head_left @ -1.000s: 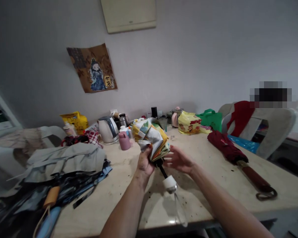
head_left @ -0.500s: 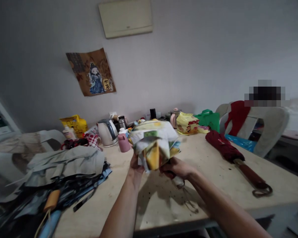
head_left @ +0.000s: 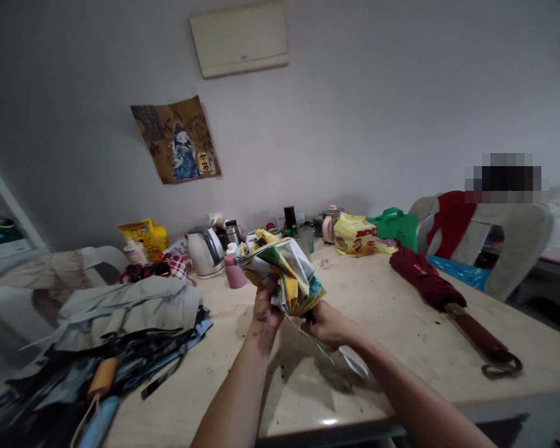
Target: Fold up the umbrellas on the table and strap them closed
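Observation:
I hold a folded umbrella with a colourful printed canopy (head_left: pixel 284 270) above the pale table (head_left: pixel 392 348). My left hand (head_left: pixel 266 308) is closed around the bunched fabric from the left. My right hand (head_left: pixel 329 323) is closed around the umbrella's handle end below the canopy, and a clear wrist strap (head_left: pixel 350 361) hangs from it toward the table.
A dark red umbrella with a brown handle (head_left: pixel 448 298) lies on the right of the table. A pile of grey and dark umbrellas (head_left: pixel 121 323) covers the left. A kettle (head_left: pixel 204 250), pink cup (head_left: pixel 234 272), yellow packet (head_left: pixel 353 234) and green bag (head_left: pixel 394 225) stand at the back. A chair (head_left: pixel 508 242) stands right.
My right hand went from open beside the umbrella to gripping its handle end. The canopy was turned and bunched tighter in my left hand.

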Demonstrator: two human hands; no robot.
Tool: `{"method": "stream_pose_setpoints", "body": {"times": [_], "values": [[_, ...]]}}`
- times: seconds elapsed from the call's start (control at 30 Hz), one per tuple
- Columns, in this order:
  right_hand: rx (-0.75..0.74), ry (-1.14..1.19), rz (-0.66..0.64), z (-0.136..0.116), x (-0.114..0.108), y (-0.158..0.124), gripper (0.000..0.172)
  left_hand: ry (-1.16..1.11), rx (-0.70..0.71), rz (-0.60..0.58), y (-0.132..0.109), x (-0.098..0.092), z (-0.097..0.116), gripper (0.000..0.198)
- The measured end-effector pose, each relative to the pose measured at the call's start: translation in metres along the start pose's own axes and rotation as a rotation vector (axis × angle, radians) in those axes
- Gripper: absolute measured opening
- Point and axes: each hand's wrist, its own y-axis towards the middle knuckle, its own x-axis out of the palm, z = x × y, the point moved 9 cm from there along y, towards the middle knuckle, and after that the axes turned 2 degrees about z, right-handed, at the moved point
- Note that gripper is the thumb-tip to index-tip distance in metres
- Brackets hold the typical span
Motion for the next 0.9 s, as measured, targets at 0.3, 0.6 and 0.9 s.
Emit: {"method": "stream_pose_setpoints", "body": {"times": [0.3,0.6,0.9], "values": [[-0.076,1.048,-0.045,-0.007,-0.042,-0.006,0.065,0.054,-0.083,-0.005,0.0,-0.006,-0.005,0.039],[-0.053,0.333,0.535,-0.038,-0.082,-0.021,0.047,0.228,0.204,-0.073,-0.02,0.033,0.022,0.048],[0.12,1.013,0.463,-0.009,-0.092,-0.013,0.04,0.074,-0.161,-0.08,-0.01,0.008,-0.011,0.041]]}}
